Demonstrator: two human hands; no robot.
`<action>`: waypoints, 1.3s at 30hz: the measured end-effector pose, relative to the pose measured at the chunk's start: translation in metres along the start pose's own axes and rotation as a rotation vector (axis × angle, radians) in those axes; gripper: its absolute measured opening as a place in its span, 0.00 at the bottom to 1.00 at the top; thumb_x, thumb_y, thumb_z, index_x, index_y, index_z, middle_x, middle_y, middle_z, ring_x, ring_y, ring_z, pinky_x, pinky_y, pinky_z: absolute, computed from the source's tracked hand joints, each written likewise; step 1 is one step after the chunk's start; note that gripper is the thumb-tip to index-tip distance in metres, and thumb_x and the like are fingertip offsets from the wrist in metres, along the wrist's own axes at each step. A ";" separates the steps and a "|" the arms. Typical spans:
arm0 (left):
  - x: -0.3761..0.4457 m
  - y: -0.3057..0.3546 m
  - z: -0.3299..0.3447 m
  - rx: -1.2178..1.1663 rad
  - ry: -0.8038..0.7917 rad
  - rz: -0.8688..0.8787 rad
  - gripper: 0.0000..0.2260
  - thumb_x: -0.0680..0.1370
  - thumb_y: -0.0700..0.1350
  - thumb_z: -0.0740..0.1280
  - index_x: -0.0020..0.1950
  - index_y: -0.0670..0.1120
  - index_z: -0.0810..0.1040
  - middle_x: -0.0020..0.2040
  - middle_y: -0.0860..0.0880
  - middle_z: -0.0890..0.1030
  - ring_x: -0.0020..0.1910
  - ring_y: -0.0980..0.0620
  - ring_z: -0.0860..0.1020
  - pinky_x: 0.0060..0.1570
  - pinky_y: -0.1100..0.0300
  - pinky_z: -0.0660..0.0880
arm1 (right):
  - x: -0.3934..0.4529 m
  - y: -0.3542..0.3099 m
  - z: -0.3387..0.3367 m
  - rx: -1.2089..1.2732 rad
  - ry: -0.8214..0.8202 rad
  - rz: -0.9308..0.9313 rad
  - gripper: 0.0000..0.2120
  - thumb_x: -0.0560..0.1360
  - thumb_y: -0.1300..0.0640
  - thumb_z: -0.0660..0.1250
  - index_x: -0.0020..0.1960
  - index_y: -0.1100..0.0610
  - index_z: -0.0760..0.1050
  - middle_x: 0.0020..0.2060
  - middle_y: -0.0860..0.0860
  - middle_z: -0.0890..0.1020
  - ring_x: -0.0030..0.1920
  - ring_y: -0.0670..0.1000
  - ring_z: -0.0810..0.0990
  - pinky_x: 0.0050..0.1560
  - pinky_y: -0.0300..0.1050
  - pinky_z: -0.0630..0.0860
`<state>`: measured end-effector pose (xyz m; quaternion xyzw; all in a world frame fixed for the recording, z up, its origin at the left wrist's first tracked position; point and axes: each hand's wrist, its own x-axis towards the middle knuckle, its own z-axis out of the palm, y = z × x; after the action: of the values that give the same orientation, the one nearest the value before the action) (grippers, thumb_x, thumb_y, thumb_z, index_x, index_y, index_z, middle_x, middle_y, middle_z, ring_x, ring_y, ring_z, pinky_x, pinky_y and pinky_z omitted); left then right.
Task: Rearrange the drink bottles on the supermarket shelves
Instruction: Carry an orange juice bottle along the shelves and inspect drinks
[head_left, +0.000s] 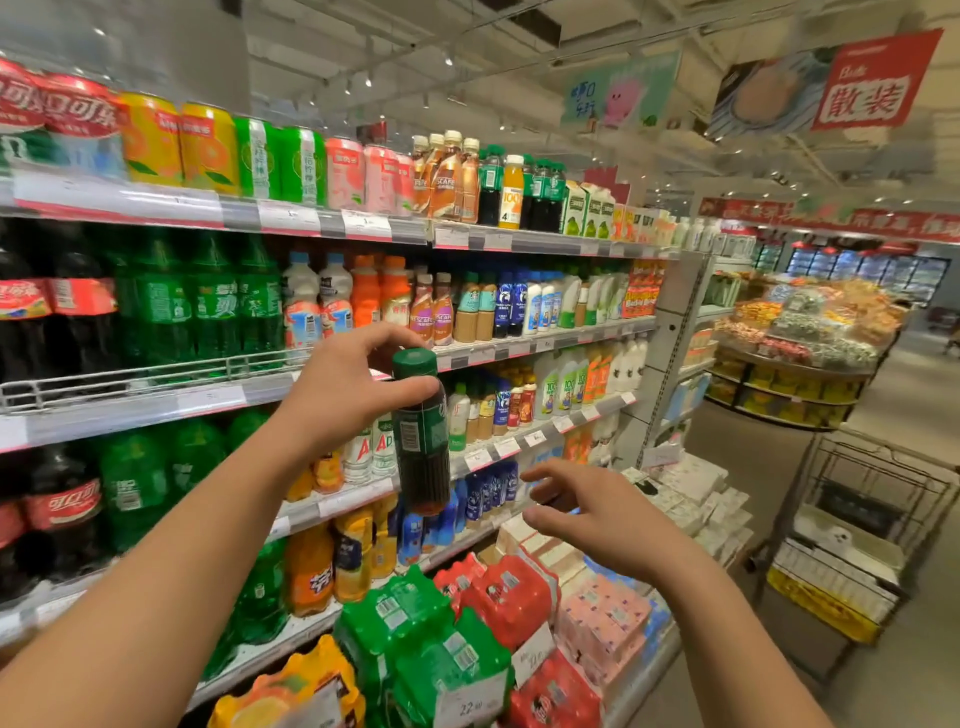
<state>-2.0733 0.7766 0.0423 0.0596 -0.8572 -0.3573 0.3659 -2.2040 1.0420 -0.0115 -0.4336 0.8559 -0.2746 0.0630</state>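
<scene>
My left hand (347, 384) grips a dark drink bottle (422, 447) with a green cap and green label by its neck, holding it upright in front of the shelves. My right hand (582, 514) hovers open just below and to the right of the bottle's base, fingers spread, holding nothing. On the top shelf at the right stand matching dark bottles with green labels (543, 195) beside an orange juice bottle (511, 192).
The shelving (156, 405) runs along the left, stocked with cola, green soda, coffee and milk drinks. Shrink-wrapped packs of cans (467, 623) lie on the bottom ledge. A wire trolley (857, 525) stands in the aisle at right, with a snack display behind it.
</scene>
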 end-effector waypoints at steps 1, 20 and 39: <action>0.014 -0.008 0.008 0.004 0.008 -0.008 0.14 0.71 0.51 0.79 0.54 0.55 0.82 0.50 0.56 0.84 0.50 0.57 0.81 0.51 0.60 0.77 | 0.015 0.011 -0.004 0.001 -0.006 0.001 0.21 0.79 0.44 0.70 0.70 0.45 0.75 0.58 0.42 0.82 0.54 0.42 0.82 0.60 0.48 0.80; 0.175 -0.091 0.124 0.128 0.117 -0.163 0.13 0.71 0.49 0.79 0.53 0.54 0.82 0.50 0.55 0.85 0.49 0.57 0.82 0.52 0.55 0.81 | 0.245 0.164 -0.048 0.085 -0.102 -0.144 0.16 0.79 0.44 0.69 0.66 0.41 0.76 0.55 0.39 0.80 0.49 0.36 0.80 0.45 0.31 0.72; 0.243 -0.051 0.218 0.171 0.471 -0.261 0.22 0.73 0.45 0.78 0.62 0.60 0.75 0.50 0.53 0.81 0.51 0.52 0.82 0.55 0.48 0.81 | 0.371 0.253 -0.116 0.162 -0.227 -0.481 0.16 0.78 0.44 0.71 0.66 0.42 0.77 0.54 0.39 0.82 0.51 0.36 0.81 0.48 0.33 0.77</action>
<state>-2.4032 0.7746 0.0468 0.2816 -0.7607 -0.3043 0.4995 -2.6518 0.9223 0.0018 -0.6457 0.6913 -0.2989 0.1258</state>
